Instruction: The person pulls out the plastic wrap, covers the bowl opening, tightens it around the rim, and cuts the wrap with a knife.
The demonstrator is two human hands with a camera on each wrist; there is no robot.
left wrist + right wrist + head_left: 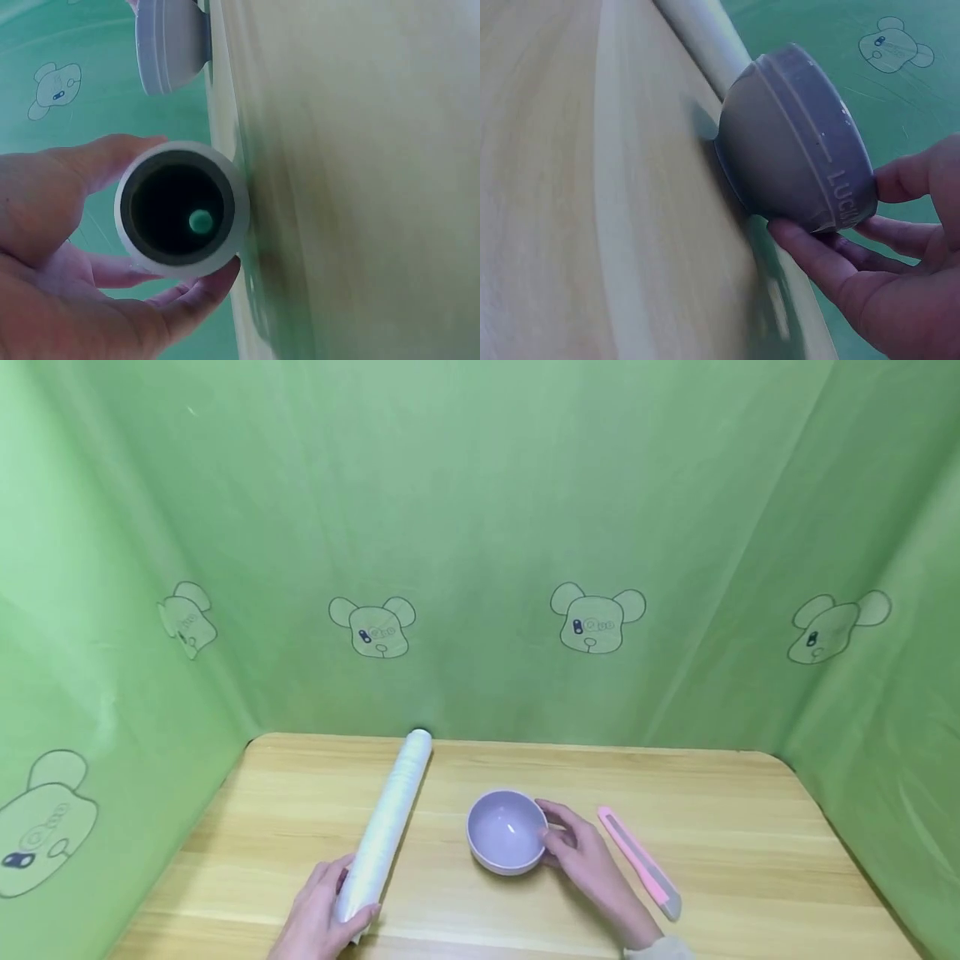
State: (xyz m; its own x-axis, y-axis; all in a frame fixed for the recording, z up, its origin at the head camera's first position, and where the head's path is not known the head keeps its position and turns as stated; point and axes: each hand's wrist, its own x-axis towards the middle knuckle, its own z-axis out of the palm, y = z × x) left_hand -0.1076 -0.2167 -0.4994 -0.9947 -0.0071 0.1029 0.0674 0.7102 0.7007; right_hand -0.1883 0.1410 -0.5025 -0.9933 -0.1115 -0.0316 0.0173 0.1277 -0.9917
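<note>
My left hand is wrapped round the near end of the white roll, thumb and fingers on opposite sides, probably so it can't roll across the counter. My right hand grips the purple bowl by its right side, at rim and outer wall, likely to steady it between the roll and the untouched pink cutter

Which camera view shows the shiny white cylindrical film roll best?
The head view: the roll shows nearly full length, the left hand gripping its near end. The left wrist view faces its hollow end; the right wrist view shows only part, beyond the glossy purple round bowl.
</note>
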